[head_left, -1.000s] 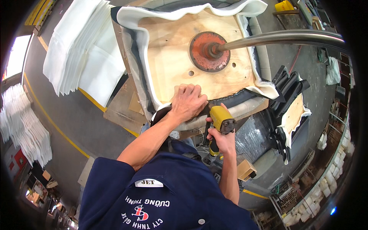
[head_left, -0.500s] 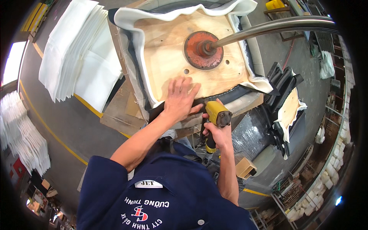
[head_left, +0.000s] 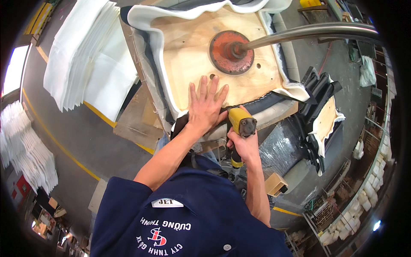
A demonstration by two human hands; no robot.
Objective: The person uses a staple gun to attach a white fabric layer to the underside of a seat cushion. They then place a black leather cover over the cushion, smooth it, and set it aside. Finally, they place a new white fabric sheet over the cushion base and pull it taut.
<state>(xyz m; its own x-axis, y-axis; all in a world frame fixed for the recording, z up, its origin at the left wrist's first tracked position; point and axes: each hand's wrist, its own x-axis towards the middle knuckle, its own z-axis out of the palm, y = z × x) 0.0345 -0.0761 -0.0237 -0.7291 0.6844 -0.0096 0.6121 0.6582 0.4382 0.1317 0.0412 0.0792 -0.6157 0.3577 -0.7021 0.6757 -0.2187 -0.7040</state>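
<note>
A plywood seat panel [head_left: 184, 55] lies underside up, with wavy white padding [head_left: 160, 51] and a black cover [head_left: 265, 103] around its edges. Flat on the near part of the wood rests my left hand [head_left: 206, 107], fingers stretched, its thumb at the folded black cover. My right hand [head_left: 245, 146] is wrapped round the handle of a yellow pneumatic staple gun [head_left: 239, 118]. The gun's nose is at the panel's near edge, beside my left thumb; its tip is hidden. A round red pad [head_left: 218, 53] on a curved metal bar [head_left: 308, 31] sits against the wood.
White sheets [head_left: 81, 55] are stacked at the left, with another white stack [head_left: 28, 145] farther out. A second panel with black cover [head_left: 321, 118] stands to the right. A small wooden box [head_left: 275, 185] is near my right forearm.
My left hand has shifted slightly right, its fingers spread wider on the wood. The staple gun has moved a little left and toward the panel. The view has shifted slightly.
</note>
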